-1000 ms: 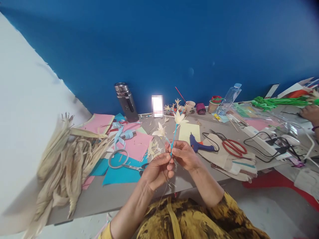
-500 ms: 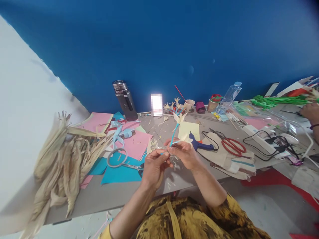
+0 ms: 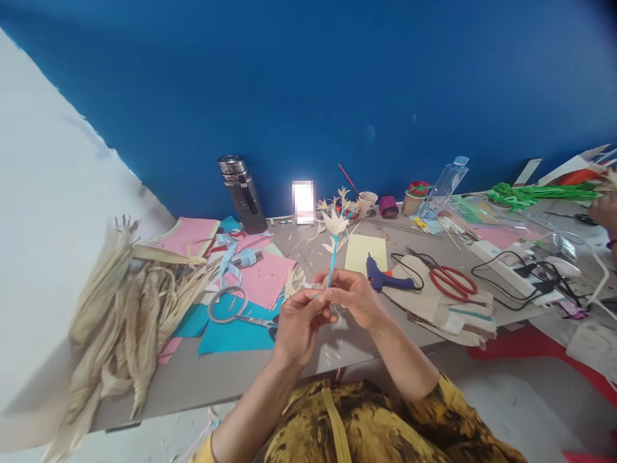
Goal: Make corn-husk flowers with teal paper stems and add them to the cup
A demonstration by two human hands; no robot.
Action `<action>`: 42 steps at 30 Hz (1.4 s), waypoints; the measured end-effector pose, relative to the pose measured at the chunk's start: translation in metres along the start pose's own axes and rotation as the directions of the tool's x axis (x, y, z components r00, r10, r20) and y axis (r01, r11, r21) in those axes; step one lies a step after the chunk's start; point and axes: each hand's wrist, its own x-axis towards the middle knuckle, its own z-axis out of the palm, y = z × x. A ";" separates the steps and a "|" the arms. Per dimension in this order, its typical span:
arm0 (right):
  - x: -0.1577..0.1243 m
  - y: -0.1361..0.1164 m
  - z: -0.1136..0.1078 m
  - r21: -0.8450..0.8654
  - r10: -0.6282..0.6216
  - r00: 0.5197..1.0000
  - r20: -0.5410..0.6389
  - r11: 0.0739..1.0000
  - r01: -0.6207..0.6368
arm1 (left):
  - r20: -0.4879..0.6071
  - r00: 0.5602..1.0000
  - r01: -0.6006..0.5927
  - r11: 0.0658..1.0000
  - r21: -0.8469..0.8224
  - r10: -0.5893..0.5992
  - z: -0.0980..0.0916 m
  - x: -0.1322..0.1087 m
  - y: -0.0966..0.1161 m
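A pale corn-husk flower (image 3: 335, 222) stands upright on a thin stem (image 3: 332, 260) wrapped in light blue. My right hand (image 3: 354, 299) is closed, pinching the lower part of this stem between thumb and fingers. Against it, my left hand (image 3: 299, 325) is closed too, with a bit of blue strip showing at its fingertips. The fingers hide the stem's bottom end. Left of my hands, grey-handled scissors (image 3: 250, 320) lie on blue paper (image 3: 224, 341). To the right lies a blue glue gun (image 3: 388, 280) beside a yellow paper square (image 3: 364, 252).
Dried corn husks (image 3: 120, 321) heap at the left, and a dark thermos (image 3: 242, 196) stands near the wall. Red-handled scissors (image 3: 453, 283) rest on a work glove (image 3: 434, 302). A power strip (image 3: 511, 270) with cables lies right. Another person's hand (image 3: 605, 212) is at the far right.
The flower has turned and tilted slightly left, so its open petals now show. A pale husk piece near my right hand has shifted up beside the stem. Both hands stay together.
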 end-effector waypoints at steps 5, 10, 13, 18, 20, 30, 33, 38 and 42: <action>0.002 -0.001 -0.003 0.061 0.005 0.999 0.036 0.998 -0.007 | 0.075 0.968 0.245 0.964 -0.100 -0.238 -0.004 -0.002 0.003; 0.005 0.003 -0.002 0.109 0.011 0.992 0.130 0.994 -0.025 | 0.090 0.951 0.305 0.940 -0.150 -0.294 -0.005 -0.005 0.007; 0.002 0.001 0.004 0.027 0.020 1.000 0.020 0.999 -0.021 | 0.014 0.991 0.131 0.988 -0.084 -0.130 -0.003 -0.006 0.005; -0.001 -0.002 0.003 -0.012 0.033 0.998 -0.056 0.999 -0.034 | -0.005 0.996 0.087 0.995 -0.045 -0.087 -0.002 -0.007 0.000; 0.001 -0.001 0.000 0.050 0.053 0.999 -0.011 0.997 -0.052 | 0.009 0.991 0.136 0.989 -0.059 -0.135 -0.002 -0.007 0.001; 0.001 -0.004 0.002 -0.248 -0.048 0.992 -0.116 0.969 0.018 | -0.132 0.987 -0.078 0.995 0.070 0.087 -0.002 -0.003 -0.008; 0.000 -0.009 -0.001 -0.335 -0.119 0.991 -0.067 0.938 0.090 | -0.095 0.991 -0.085 0.995 0.057 0.090 -0.002 -0.003 -0.008; -0.001 -0.010 -0.007 -0.236 -0.072 0.997 0.022 0.969 0.075 | 0.106 0.979 0.179 0.983 -0.037 -0.174 -0.007 0.000 0.005; 0.001 -0.011 -0.008 -0.188 -0.103 0.992 0.075 0.975 0.116 | 0.150 0.953 0.265 0.964 0.009 -0.263 -0.010 0.006 0.013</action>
